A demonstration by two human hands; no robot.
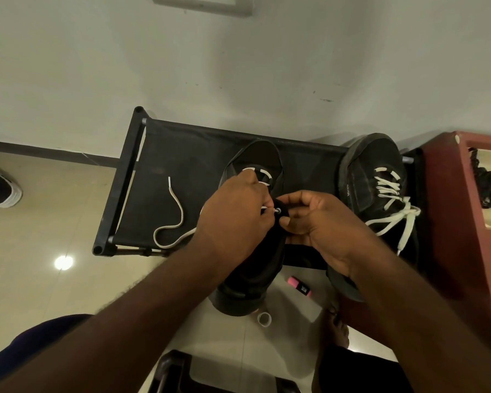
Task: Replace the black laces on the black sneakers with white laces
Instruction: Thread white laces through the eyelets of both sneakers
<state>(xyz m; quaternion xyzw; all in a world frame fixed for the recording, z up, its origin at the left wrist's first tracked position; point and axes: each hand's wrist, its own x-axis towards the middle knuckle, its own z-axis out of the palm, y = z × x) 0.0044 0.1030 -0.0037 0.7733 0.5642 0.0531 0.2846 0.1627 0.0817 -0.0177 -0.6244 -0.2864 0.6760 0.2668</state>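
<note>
Two black sneakers show in the head view, both on a black fabric shoe rack [182,154] set against the wall.

Second sneaker [372,165], at right: fully threaded in white and tied in a bow, so judged finished.

Centre sneaker [253,154]: toe toward the wall, heel overhanging the rack's near edge toward the person. Only the rows near the toe carry the white lace [175,196]. Its free tail trails in a loop across the rack to the left, which keeps it out of the way of the working end.

Left hand [236,211]: fingers curled, pinching the lace tip at a metal-ringed eyelet [278,210].

Right hand [318,222]: thumb and fingers pinch the eyelet flap of the centre sneaker, apparently to steady the hole and turn it up for the tip.

Judgement: threading step, partway up this shoe.

Writing: the second sneaker has small white lettering on its side, too small to read. A pink highlighter [299,286] lies on the floor tiles below; its dark label is unreadable. A small tape roll [264,319] lies near it.
</note>
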